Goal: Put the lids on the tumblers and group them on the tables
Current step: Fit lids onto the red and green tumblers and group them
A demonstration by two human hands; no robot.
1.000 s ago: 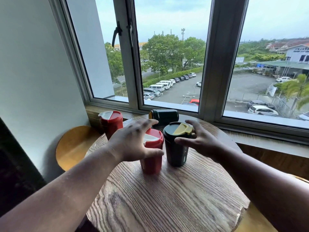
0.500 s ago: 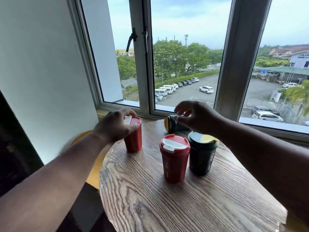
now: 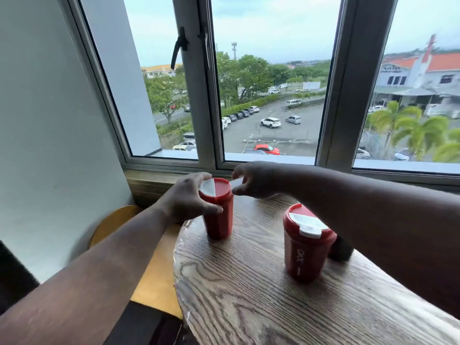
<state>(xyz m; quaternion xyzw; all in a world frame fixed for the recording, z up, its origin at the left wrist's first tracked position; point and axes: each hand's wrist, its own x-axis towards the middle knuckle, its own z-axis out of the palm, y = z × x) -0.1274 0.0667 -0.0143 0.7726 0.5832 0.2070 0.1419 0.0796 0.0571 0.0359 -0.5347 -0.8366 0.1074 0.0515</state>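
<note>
Right hand (image 3: 258, 180) swung left, fingers loosely apart; left hand (image 3: 185, 200) still grips glossy red tumbler (image 3: 219, 215).

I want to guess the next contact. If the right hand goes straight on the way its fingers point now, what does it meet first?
Probably the lid of the far red tumbler, which the left hand grips. The right hand points left at its rim, close by; depth is unclear.

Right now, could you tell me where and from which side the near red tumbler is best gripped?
Probably round its upper body just under the lid, from the left. The near red tumbler stands upright and widens toward the top. Its left side is open, while the right forearm crosses its right side and a dark tumbler stands close behind there.
</note>
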